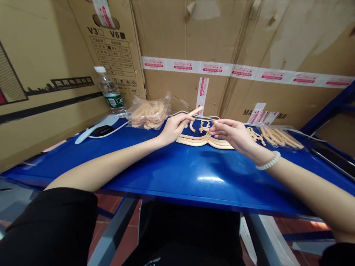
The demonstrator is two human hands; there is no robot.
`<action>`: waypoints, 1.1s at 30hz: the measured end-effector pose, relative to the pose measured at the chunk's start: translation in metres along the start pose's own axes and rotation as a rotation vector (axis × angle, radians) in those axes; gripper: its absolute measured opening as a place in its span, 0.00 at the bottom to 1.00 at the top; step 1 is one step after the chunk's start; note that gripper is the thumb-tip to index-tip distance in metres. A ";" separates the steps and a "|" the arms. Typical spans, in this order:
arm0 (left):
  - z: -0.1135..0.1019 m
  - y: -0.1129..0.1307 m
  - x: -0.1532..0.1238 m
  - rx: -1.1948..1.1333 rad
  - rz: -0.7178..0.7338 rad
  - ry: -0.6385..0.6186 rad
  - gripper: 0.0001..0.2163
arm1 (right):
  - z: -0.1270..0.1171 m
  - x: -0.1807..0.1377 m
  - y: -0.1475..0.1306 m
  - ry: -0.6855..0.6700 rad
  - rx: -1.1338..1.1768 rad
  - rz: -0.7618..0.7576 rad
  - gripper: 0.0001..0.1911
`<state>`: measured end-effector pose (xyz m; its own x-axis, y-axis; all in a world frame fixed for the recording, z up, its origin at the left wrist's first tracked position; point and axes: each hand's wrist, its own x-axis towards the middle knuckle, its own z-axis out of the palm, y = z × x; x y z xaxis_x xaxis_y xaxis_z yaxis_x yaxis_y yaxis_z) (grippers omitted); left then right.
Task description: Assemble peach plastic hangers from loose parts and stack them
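My left hand [175,127] is closed around a slender tan strip [196,110], whose end sticks up to the right past the fingers. My right hand [231,135] pinches a small tan piece [215,124] between thumb and fingertips; its shape is mostly hidden. Below and between the hands, long curved tan strips [193,141] lie side by side on the blue table [166,173], with another curved group [220,143] partly under my right hand. Small curved tan pieces [204,125] lie just behind them.
A clear bag of tan pieces [148,113] and a water bottle [111,90] stand at the back left, near a pale blue brush-like item [97,127] and a black oval object [103,130]. Bagged tan strips [281,137] and a phone [334,162] lie right. Cardboard [183,37] walls the back.
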<state>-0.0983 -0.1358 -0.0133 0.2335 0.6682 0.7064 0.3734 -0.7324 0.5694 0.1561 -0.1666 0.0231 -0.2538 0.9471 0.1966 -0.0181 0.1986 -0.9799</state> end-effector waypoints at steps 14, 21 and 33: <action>0.043 0.035 -0.054 -0.806 -0.574 -0.136 0.24 | 0.009 -0.035 0.022 0.088 0.122 -0.039 0.22; 0.047 0.038 -0.056 -0.832 -0.554 -0.086 0.14 | 0.011 -0.037 0.032 0.050 0.170 0.021 0.24; 0.048 0.038 -0.059 -0.589 -0.404 0.012 0.16 | 0.017 -0.039 0.041 -0.076 0.222 0.068 0.16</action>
<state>-0.0544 -0.1969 -0.0532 0.1682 0.9032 0.3949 -0.1191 -0.3790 0.9177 0.1488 -0.2000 -0.0253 -0.3341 0.9328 0.1352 -0.2084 0.0667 -0.9758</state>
